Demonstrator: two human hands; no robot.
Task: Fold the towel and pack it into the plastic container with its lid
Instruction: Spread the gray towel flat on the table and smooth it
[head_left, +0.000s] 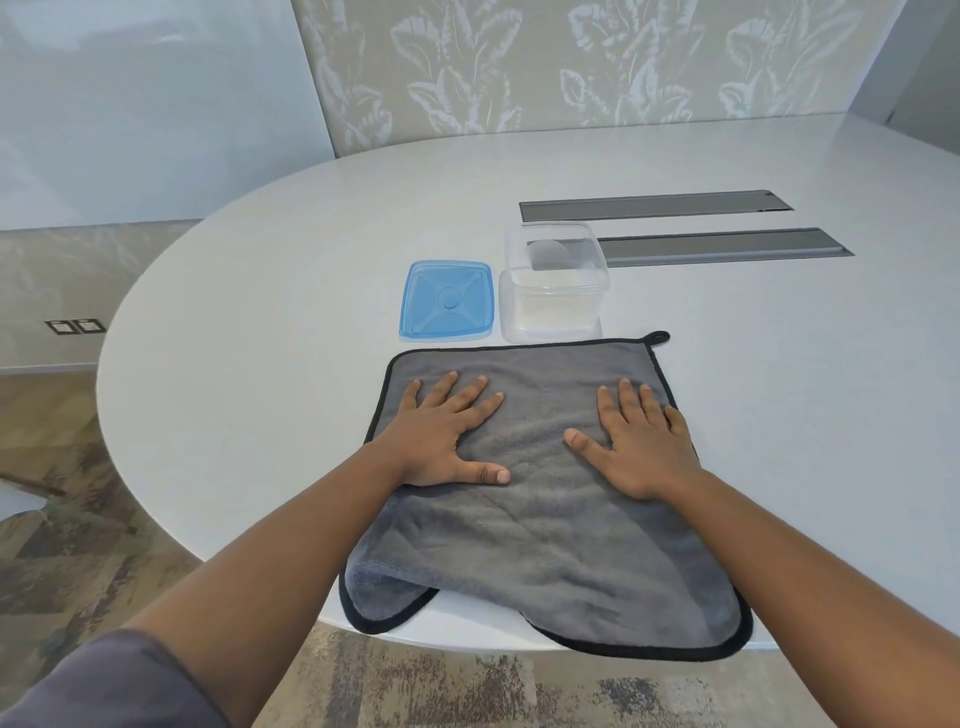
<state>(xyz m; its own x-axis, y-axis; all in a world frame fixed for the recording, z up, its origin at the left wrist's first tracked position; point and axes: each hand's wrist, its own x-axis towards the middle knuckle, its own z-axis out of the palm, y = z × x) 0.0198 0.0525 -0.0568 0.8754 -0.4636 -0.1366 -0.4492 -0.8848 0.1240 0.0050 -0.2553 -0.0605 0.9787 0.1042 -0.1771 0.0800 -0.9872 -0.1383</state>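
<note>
Evidently the fold had not yet begun: the grey towel (540, 499) lay spread on the white table (260, 312), and both hands rested flat on its far half. The left hand (441, 436) pressed down near the towel's left edge and the right hand (639, 441) near its right edge, each with fingers splayed and palm down, gripping nothing. Neither was closed on the cloth.

What the coming move seemed to turn on was how the towel ran from the hands. Its far edge, with a small hanging loop (658, 338) at the far right corner, lay just beyond the fingertips. Its near end hung over the table's near edge, rumpled, with the near left corner curled under. So the longer run of loose cloth lay nearer the person than the hands, and a near-to-far fold would probably mean drawing back to reach those corners.

Just beyond the far edge sat the clear plastic container (553, 283), open and apparently empty, more in line with the right hand. The blue lid (447, 300) lay flat just beside it on the left, nearer the left hand.
</note>
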